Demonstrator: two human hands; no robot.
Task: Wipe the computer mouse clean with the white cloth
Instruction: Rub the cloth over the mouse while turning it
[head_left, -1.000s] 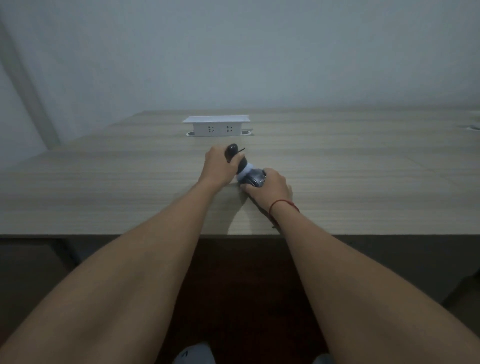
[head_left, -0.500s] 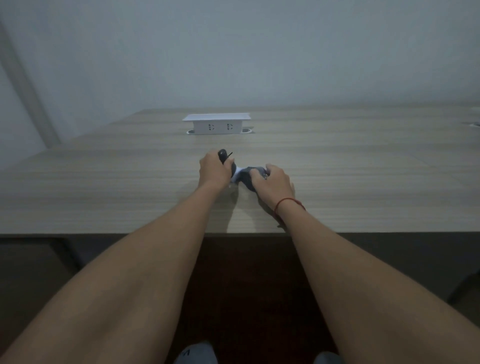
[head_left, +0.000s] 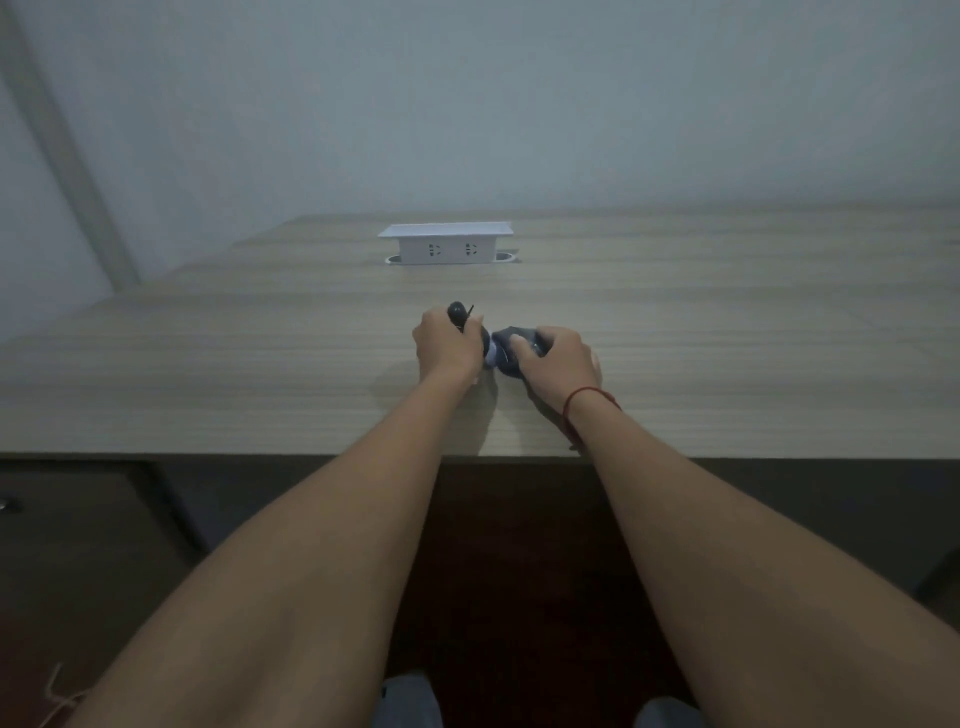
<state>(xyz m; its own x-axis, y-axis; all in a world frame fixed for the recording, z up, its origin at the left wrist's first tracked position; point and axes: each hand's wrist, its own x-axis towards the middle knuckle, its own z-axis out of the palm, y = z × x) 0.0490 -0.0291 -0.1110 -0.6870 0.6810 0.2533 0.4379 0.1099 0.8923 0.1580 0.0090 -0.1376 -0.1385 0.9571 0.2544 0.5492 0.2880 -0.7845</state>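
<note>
My left hand (head_left: 448, 345) is closed around the computer mouse (head_left: 459, 315); its black end sticks up above my knuckles, tilted, lifted off the table. My right hand (head_left: 558, 359) is closed on a bunched cloth (head_left: 506, 349). The cloth looks dark grey-blue in this dim light, with a paler patch between my two hands, where it touches the lower part of the mouse. My right thumb lies on top of the cloth. I wear one red string bracelet (head_left: 581, 397) on my right wrist.

No container with something inside is visible. The only box-like thing is one white socket box (head_left: 445, 246), which stands up from the wooden table (head_left: 208, 374) far from me; it shows two outlets on its front face, both free.

The table has a light wood grain and a dark front edge. Behind it is a plain pale wall (head_left: 519, 104). Under the table the floor is dark. I count two hands, one mouse, one cloth, one socket box.
</note>
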